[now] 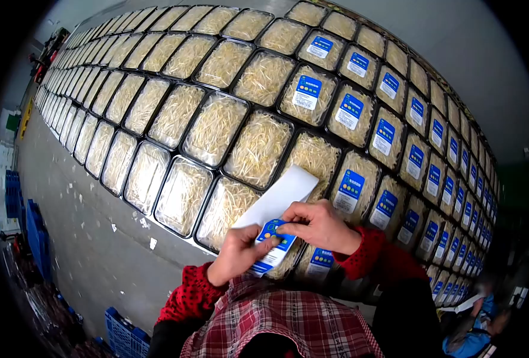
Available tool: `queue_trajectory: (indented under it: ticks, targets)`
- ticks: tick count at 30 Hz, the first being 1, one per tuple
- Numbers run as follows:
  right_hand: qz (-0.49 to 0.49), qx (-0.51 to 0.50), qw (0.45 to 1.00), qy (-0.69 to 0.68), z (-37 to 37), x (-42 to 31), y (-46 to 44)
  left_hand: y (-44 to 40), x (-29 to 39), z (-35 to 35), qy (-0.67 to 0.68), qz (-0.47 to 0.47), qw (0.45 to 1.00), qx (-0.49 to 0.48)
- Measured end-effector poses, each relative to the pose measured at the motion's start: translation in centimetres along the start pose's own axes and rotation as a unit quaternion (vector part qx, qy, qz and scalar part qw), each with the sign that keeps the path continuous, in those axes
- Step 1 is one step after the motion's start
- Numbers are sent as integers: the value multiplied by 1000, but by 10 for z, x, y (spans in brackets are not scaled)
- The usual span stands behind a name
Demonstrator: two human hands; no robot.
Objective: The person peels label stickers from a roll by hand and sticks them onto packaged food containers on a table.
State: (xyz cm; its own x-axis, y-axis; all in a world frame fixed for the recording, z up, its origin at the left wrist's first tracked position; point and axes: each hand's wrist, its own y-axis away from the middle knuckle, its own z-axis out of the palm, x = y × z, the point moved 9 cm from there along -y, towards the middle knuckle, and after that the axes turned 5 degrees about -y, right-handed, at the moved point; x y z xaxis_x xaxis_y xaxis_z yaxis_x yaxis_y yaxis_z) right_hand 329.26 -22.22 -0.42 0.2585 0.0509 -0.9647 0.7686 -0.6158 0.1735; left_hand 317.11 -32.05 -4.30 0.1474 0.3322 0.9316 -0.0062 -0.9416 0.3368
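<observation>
My left hand [237,253] is closed on a strip of blue-and-white labels [271,258], its thumb lying over the printed side. From the other side my right hand [320,227] pinches the top of the same strip between thumb and fingers. A length of white backing paper [282,194] runs up from my hands and rests over the trays. Below it lies an unlabelled black tray of bean sprouts [226,206] under clear wrap. Just right of my right hand is a tray with a blue label [349,190] on its top.
Rows of wrapped bean sprout trays [211,128] spread left, plain on top; many to the right bear labels [384,134]. Grey floor [97,238] with paper scraps lies at left. Blue pallets [124,334] stand low left. Another person [476,328] is at lower right.
</observation>
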Motion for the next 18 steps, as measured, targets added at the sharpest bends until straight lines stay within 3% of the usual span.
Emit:
queue_trajectory:
  ticks: [1, 2, 3, 5, 6, 7, 8, 9, 10, 11, 13, 15, 16, 17, 18]
  targets:
    - [-28, -3, 999, 39, -5, -5, -1, 18, -10, 5, -24, -45, 998, -44]
    - [8, 43, 997, 66, -32, -6, -10, 38, -18, 2, -43, -22, 997, -59]
    - [48, 131, 990, -31, -68, -22, -18, 63, -33, -9, -62, -1, 995, -75]
    - [-34, 195, 980, 29, -129, -11, -44, 125, -98, -47, -98, -141, 956, -237]
    - [1, 161, 984, 79, -133, 7, -53, 170, -166, -88, -235, -192, 906, -296]
    - [12, 162, 979, 125, -129, 26, -56, 213, -196, -127, -327, -314, 829, -328]
    - [33, 155, 980, 120, -123, 46, -58, 266, -247, -166, -549, -216, 661, -464]
    - [51, 147, 981, 118, -116, 64, -63, 306, -272, -223, -648, -252, 608, -383]
    - [50, 141, 979, 135, -110, 80, -66, 310, -266, -238, -602, -309, 643, -359]
    - [41, 153, 952, 263, -103, 68, -63, 319, -263, -248, -548, -367, 671, -338]
    - [50, 193, 925, 324, -97, 92, -64, 263, -210, -207, -326, -182, 893, -250]
    - [84, 219, 870, 433, -80, 50, -51, 196, -143, -163, -208, -196, 935, -207]
    - [94, 226, 864, 440, -72, 35, -44, 162, -99, -138, -110, -115, 973, -166]
    - [104, 234, 857, 447, -62, 24, -37, 137, -95, -125, -156, -44, 976, -146]
    - [12, 203, 908, 365, -23, 1, -35, 117, -63, -110, -152, 81, 978, -122]
